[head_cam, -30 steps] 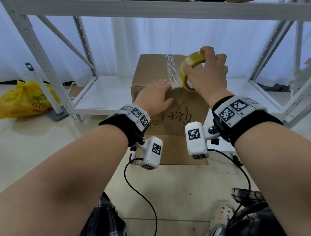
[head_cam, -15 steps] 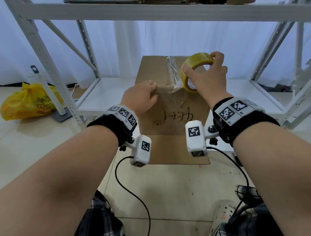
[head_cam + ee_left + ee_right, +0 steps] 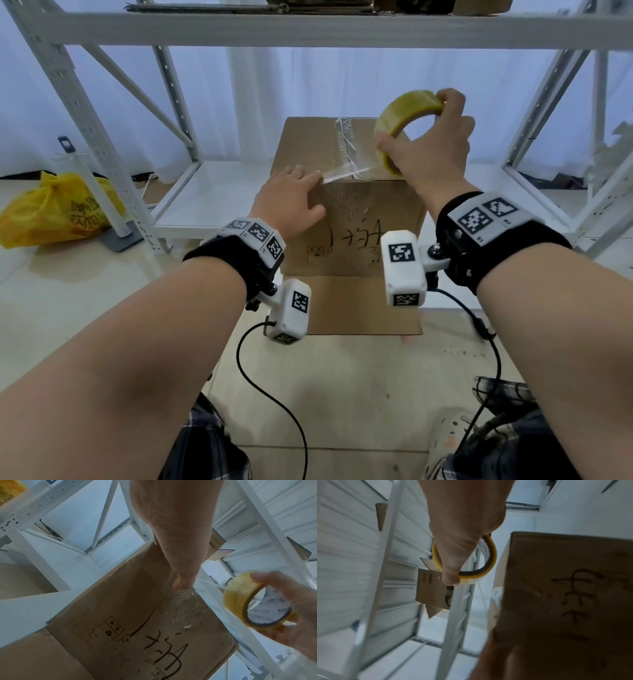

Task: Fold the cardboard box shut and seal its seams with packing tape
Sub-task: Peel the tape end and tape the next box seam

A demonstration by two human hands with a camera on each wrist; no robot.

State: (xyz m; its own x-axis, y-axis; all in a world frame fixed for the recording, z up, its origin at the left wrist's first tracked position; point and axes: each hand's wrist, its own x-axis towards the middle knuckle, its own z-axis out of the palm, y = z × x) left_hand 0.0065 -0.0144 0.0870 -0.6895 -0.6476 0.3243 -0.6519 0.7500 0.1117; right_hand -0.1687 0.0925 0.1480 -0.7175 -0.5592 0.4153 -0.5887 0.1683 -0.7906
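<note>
The brown cardboard box stands on the floor with its top flaps closed and clear tape along the top seam. My left hand lies flat at the box's top front edge, straight fingers pressing the end of a clear tape strip. That strip stretches right to the yellow tape roll, which my right hand grips above the box's front right corner. In the left wrist view a finger of the left hand presses on the box, with the roll beside it. The right wrist view shows my thumb through the roll.
A loose cardboard flap lies on the floor in front of the box. White metal shelving surrounds the box, with a low shelf behind it. A yellow plastic bag sits on the floor at left. Wrist-camera cables hang below my arms.
My right hand has lifted the roll up and to the right, drawing out a strip of tape. My left hand has slid a little left of the seam along the front edge.
</note>
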